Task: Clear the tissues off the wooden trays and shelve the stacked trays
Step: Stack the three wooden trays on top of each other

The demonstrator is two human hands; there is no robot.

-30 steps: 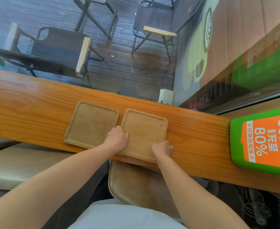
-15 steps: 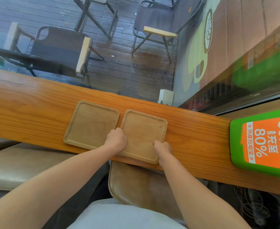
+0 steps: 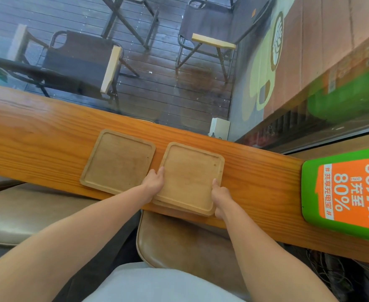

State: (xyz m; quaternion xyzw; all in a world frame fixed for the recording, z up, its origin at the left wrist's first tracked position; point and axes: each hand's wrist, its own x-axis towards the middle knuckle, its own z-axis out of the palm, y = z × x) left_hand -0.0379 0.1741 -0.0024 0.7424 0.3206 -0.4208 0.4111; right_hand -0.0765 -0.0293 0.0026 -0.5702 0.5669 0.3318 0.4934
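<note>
Fingers (image 3: 214, 182) of both hands clamp the right tray's (image 3: 190, 177) side edges.

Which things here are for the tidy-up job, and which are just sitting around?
For the job:
right tray, gripped at its sides by the left hand and right hand
left tray

Just around:
counter
green and orange sign
stool
chairs outside

No tissues show.
</note>
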